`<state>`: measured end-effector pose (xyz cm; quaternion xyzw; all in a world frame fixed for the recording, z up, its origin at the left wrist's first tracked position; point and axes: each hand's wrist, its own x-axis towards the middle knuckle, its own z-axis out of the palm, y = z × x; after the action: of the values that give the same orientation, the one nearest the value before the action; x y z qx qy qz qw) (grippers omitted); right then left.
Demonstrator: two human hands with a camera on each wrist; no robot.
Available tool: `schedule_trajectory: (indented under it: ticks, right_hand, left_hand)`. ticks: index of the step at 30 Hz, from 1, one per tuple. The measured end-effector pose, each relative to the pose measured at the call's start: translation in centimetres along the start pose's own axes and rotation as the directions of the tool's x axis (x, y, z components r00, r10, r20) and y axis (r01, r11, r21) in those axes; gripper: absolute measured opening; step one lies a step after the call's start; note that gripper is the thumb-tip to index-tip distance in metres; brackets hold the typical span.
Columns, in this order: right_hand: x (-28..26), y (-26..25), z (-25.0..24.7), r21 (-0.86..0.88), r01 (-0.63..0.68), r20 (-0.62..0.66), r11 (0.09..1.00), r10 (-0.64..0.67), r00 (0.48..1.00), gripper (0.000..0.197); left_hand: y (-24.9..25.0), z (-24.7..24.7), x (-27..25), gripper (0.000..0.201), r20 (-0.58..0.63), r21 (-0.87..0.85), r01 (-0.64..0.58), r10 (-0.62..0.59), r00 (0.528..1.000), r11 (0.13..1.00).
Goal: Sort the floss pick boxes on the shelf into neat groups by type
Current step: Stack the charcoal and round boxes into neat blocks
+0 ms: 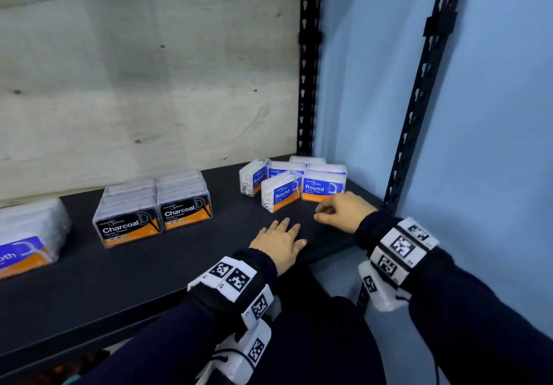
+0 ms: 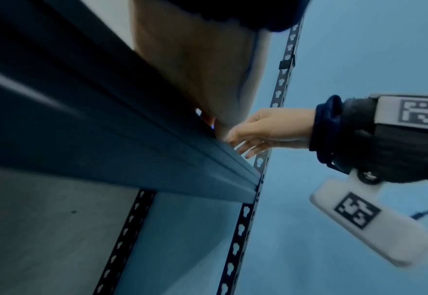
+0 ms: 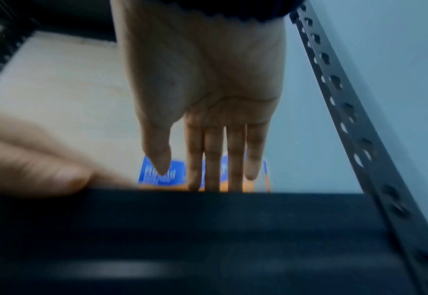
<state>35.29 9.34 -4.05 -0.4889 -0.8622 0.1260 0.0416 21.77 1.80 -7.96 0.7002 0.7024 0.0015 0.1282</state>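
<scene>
On black shelf, blue-orange Round boxes clustered askew, left hand flat, right hand loosely curled, empty.

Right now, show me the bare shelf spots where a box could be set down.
Bare shelf runs along the front edge below the Charcoal boxes, and between them and the Round boxes. The right corner is crowded: Round boxes askew, left hand and right hand just in front.

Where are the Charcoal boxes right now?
Head view: the Charcoal boxes sit mid-shelf in two neat rows, left of the Round boxes and the left hand.
</scene>
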Motion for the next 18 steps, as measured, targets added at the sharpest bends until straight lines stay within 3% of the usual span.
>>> schedule_trajectory:
  ticks: [5, 8, 12, 18]
  right_hand:
    - [1.8, -2.6, -6.4, -0.08, 0.172, 0.06, 0.982, -0.167, 0.984, 0.033]
    - [4.6, -3.2, -9.9, -0.083, 0.224, 0.032, 0.971, -0.222, 0.974, 0.032]
    - [10.0, -3.0, -12.7, -0.14, 0.194, 0.015, 0.971, -0.194, 0.981, 0.032]
    - [16.7, -1.3, -12.6, -0.316, 0.151, 0.2, 0.937, -0.09, 0.976, 0.036]
  left_hand:
    - [-0.4, -5.4, 0.2, 0.05, -0.095, -0.004, -0.134, 0.133, 0.986, 0.991]
    - [-0.9, -9.7, 1.7, 0.043, -0.135, 0.106, -0.12, 0.134, 0.982, 0.987]
    - [-2.5, -14.2, 4.9, 0.037, -0.123, 0.199, -0.06, 0.086, 0.989, 0.978]
    - [-5.8, -16.8, 10.5, 0.037, -0.03, 0.308, 0.07, -0.064, 0.998, 0.949]
